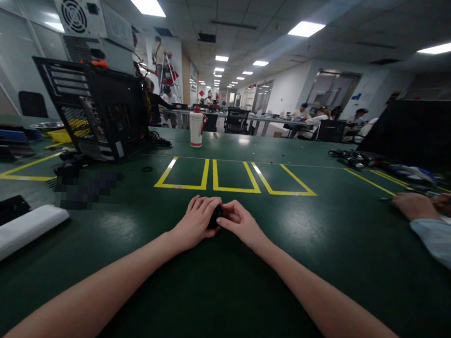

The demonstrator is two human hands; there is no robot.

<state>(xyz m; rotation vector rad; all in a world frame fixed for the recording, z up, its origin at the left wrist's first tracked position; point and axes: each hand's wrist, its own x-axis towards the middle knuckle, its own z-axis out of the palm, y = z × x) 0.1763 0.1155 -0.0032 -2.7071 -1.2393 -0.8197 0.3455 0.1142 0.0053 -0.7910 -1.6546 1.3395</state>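
Observation:
Both of my hands meet at the middle of the green table (224,283), just in front of the yellow tape outlines. Between them is a small black object (215,217), mostly covered by fingers, so its kind does not show. My left hand (198,218) wraps over it from the left with curled fingers. From the right, my right hand (241,223) pinches its edge between thumb and fingers. A small black ring (147,169) lies on the table, beyond my hands to the left.
An opened black computer case (108,113) with a power supply (92,18) on top stands at left. A white bottle (196,127) stands farther back. A long white bar (13,238) lies near left. At right are a co-worker's hands (418,206), cables (355,158) and a dark monitor (427,135).

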